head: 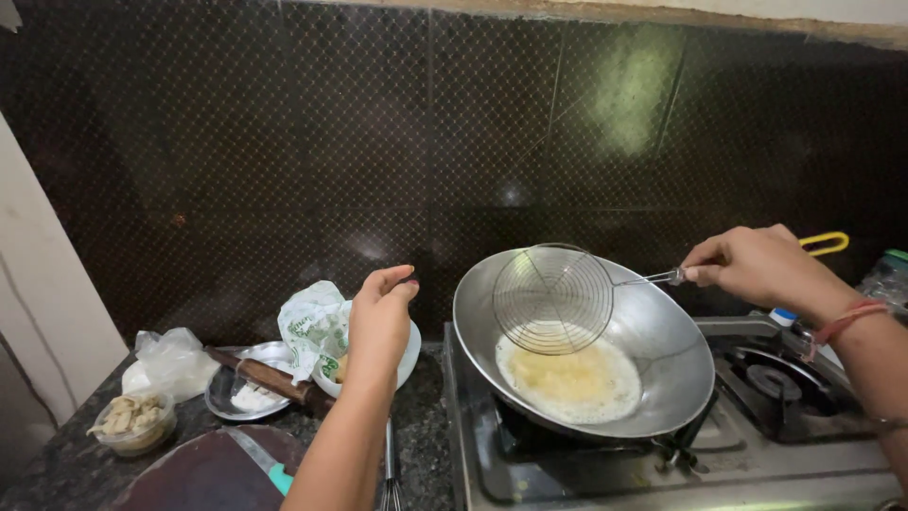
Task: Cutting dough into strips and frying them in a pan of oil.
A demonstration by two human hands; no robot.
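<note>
— Where are things at the stove?
— The right hand [747,265] grips the wire skimmer [553,298] over the wok [662,350] of pale oil [567,378]. The left hand [378,317] hangs loosely curled, holding nothing, above the white bowl [409,355].
— Packaging?
— A crumpled white-and-green printed bag [312,326] lies in that bowl; a clear plastic bag [170,361] sits left on the surface [426,454].
— Next?
— Probably lowering the skimmer gently.
</note>
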